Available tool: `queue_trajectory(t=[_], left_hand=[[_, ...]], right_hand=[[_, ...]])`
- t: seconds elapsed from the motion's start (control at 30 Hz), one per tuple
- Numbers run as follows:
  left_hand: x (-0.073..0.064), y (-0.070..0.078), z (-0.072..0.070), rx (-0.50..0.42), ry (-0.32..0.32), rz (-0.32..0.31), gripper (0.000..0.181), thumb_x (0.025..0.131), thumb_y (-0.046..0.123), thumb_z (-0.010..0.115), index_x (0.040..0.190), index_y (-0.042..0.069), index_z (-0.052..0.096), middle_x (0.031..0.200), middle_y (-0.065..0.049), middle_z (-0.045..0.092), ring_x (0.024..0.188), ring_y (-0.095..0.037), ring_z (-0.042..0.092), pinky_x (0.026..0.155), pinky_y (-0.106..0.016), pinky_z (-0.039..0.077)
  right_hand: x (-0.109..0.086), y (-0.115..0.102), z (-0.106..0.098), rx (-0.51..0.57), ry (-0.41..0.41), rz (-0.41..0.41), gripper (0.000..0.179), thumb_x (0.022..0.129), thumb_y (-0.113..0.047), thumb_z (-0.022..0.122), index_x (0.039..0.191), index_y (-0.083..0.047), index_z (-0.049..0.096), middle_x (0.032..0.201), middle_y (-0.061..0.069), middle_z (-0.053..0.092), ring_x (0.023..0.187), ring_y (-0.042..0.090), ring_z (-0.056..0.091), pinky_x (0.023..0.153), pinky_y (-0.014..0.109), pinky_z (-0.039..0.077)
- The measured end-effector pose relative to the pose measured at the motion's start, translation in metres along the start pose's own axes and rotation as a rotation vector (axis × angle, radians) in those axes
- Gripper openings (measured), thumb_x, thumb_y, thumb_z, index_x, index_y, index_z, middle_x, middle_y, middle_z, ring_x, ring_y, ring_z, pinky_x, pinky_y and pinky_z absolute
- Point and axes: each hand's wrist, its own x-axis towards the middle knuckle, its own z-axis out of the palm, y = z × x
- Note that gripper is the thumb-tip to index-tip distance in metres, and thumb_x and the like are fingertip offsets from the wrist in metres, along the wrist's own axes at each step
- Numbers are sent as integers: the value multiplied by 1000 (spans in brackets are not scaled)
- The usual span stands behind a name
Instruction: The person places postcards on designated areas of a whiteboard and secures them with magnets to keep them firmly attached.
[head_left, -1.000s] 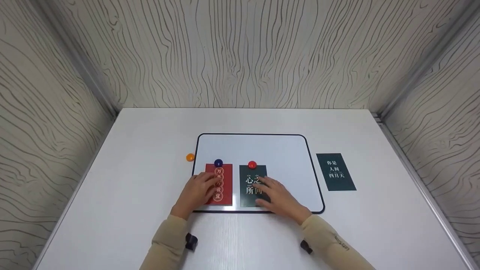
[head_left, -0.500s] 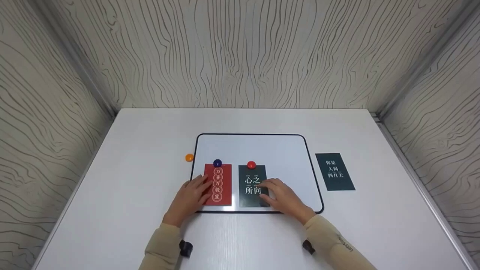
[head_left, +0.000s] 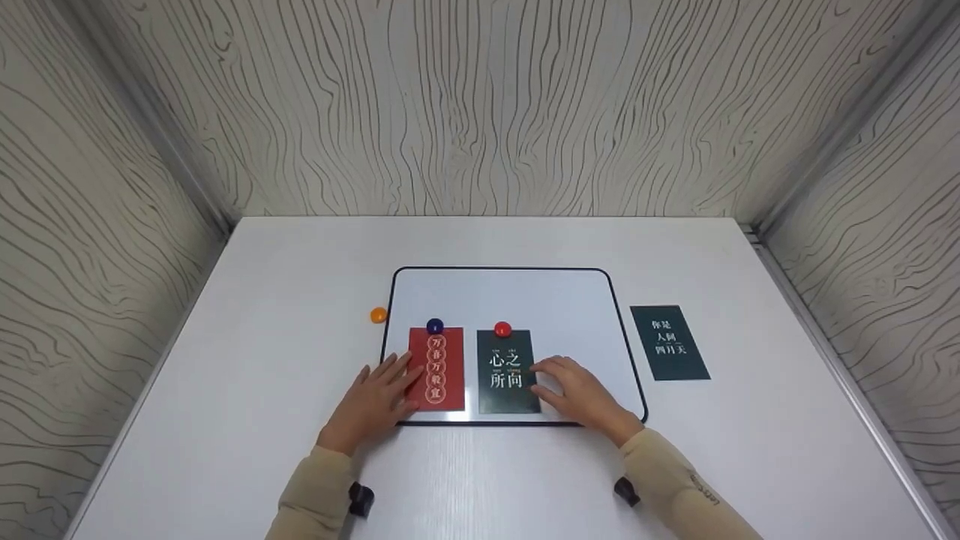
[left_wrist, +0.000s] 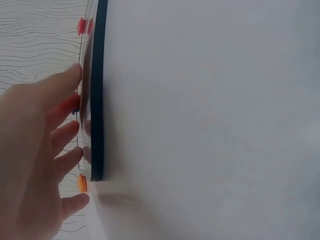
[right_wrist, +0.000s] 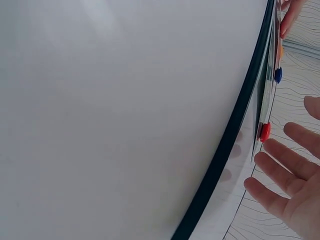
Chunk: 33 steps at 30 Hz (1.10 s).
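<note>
On a black-rimmed whiteboard (head_left: 570,300) lie a red card (head_left: 454,367) and a dark green card (head_left: 487,397), both with white characters. A blue round magnet (head_left: 435,326) sits at the red card's top edge; a red round magnet (head_left: 503,329) sits at the green card's top. My left hand (head_left: 373,401) has its fingers spread, with the tips at the red card's left edge. My right hand (head_left: 581,394) is at the green card's right edge, holding nothing; in the right wrist view its fingers (right_wrist: 280,172) are apart and extended, seemingly just off the board.
An orange round magnet (head_left: 379,315) lies just outside the board's left edge. Another dark green card (head_left: 670,343) lies on the white table (head_left: 300,277) to the right of the board. Wood-grain panels (head_left: 480,112) wall the back and sides.
My left hand has drawn back leftward from over the red card to its edge. My right hand has moved right, off the green card's characters. Cards and magnets stay put.
</note>
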Motion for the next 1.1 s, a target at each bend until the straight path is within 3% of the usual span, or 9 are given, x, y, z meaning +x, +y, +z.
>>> queue_trajectory(t=[0.4,1.1], left_hand=[[-1,-2,-2,67,-31,18,57,96,46,51,148,30,36,162,-3,27,152,-32,21,121,-59,23],[0,-3,1,-16,-35,-12,56,96,44,52,148,30,37,163,-3,24,153,-31,17,123,-52,21]], right_hand=[[-3,5,-12,5,-2,46,33,92,-26,63,123,-12,62,126,8,64,124,27,58,108,47,46],[-6,19,-37,50,-30,106,36,94,-25,61,125,-7,61,129,13,63,122,33,59,106,50,47]])
